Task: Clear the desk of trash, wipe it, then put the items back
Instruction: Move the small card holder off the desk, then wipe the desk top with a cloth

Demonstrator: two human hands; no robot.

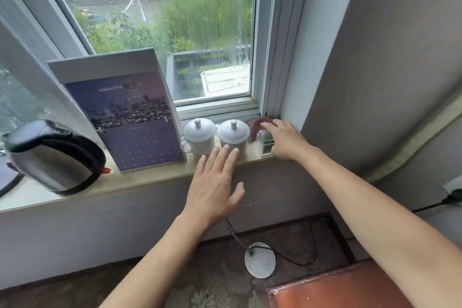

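Windowsill (140, 180) under rain-streaked window (175, 20), left hand (215, 182) fingers spread, right hand (285, 140) fingers gripping clear box (265, 144).

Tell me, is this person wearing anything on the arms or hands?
No. Both forearms are bare as far as the picture shows, with no sleeves in view. The left hand and right hand carry no gloves, rings, watch or bracelet that I can see.

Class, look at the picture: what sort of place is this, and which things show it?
Probably a hotel room: on the windowsill stand an electric kettle, two lidded white cups and a hotel-style calendar card.
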